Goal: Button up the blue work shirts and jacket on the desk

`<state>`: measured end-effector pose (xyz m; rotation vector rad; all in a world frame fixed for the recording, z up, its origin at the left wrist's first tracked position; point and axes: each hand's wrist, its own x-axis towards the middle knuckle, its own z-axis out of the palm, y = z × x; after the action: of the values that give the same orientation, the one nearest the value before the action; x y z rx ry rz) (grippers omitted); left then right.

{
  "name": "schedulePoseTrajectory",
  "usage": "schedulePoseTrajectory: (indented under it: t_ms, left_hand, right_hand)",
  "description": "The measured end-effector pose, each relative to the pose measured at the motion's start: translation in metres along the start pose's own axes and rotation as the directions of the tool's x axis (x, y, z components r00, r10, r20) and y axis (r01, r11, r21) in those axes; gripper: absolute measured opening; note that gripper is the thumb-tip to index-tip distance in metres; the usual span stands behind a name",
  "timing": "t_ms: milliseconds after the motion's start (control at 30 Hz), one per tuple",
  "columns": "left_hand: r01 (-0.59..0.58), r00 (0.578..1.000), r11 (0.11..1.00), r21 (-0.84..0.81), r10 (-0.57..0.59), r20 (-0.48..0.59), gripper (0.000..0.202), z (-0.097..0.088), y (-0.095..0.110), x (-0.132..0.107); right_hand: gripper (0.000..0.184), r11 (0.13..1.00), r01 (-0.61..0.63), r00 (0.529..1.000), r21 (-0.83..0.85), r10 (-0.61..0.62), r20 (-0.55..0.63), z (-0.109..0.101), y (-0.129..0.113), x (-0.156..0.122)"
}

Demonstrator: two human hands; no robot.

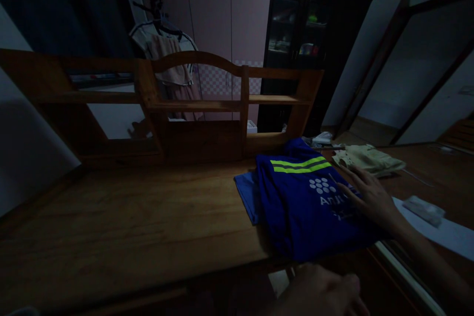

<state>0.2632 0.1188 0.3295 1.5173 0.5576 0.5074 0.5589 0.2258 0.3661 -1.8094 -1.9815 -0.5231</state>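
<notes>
Grasping nothing, the right hand (372,200) lies flat, fingers spread, on the folded blue cloth garment with yellow-green stripes (296,207), which rests on the right part of the brown wooden desk (129,217). The left hand (322,291) sits below the desk edge, too blurred to tell its grip.

Both hands are bare. The right hand (372,200), near the right end of the desk (129,217), shows its back: long, slim fingers with faintly marked knuckles, and the thumb on the near side. Behind it the wrist and forearm run uncovered to the picture's lower right corner (the light is dim, so fine detail such as nails cannot be made out). The left hand (322,291), below the desk's near edge, is a blurred, shadowed shape. Only its back and knuckles show, cut off by the bottom of the picture.
</notes>
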Motion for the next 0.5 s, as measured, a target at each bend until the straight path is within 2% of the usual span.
schedulePoseTrajectory:
  t_ms: [67, 100, 167, 200, 233, 300, 367, 433, 500]
  left_hand:
    - [-0.201, 0.97, 0.943, 0.266, 0.23, -0.084, 0.059, -0.013, 0.025, 0.015]
    - [-0.248, 0.929, 0.87, 0.426, 0.338, -0.151, 0.055, -0.023, 0.033, 0.028]
    - [-0.262, 0.84, 0.675, 0.69, 0.512, -0.182, 0.049, -0.05, 0.038, 0.061]
    - [-0.233, 0.817, 0.576, 0.783, 0.554, -0.164, 0.049, -0.066, 0.033, 0.078]
    - [-0.176, 0.814, 0.5, 0.848, 0.558, -0.16, 0.05, -0.084, 0.026, 0.092]
    - [-0.053, 0.851, 0.399, 0.915, 0.497, -0.168, 0.052, -0.116, 0.005, 0.113]
    - [0.007, 0.878, 0.324, 0.946, 0.451, -0.161, 0.056, -0.138, -0.017, 0.121]
    - [0.025, 0.873, 0.279, 0.96, 0.463, -0.157, 0.058, -0.147, -0.033, 0.12]
    - [0.03, 0.852, 0.254, 0.967, 0.499, -0.157, 0.06, -0.147, -0.039, 0.117]
  right_hand:
    - [0.058, 0.997, 0.073, 0.993, -0.004, -0.072, 0.092, 0.003, -0.018, 0.001]
    - [0.056, 0.997, 0.083, 0.985, -0.008, -0.081, 0.149, 0.008, -0.024, 0.0]
    - [0.054, 0.995, 0.092, 0.971, -0.04, -0.08, 0.224, 0.024, -0.029, -0.006]
    - [0.054, 0.993, 0.098, 0.969, -0.067, -0.08, 0.233, 0.033, -0.028, -0.01]
    - [0.054, 0.99, 0.106, 0.97, -0.092, -0.083, 0.227, 0.041, -0.025, -0.014]
    - [0.056, 0.983, 0.136, 0.969, -0.121, -0.106, 0.222, 0.052, -0.017, -0.016]
    - [0.056, 0.979, 0.165, 0.962, -0.119, -0.133, 0.24, 0.055, -0.007, -0.008]
    - [0.057, 0.976, 0.181, 0.957, -0.119, -0.148, 0.249, 0.054, -0.002, 0.012]
    - [0.058, 0.973, 0.186, 0.962, -0.135, -0.153, 0.225, 0.055, -0.002, 0.042]
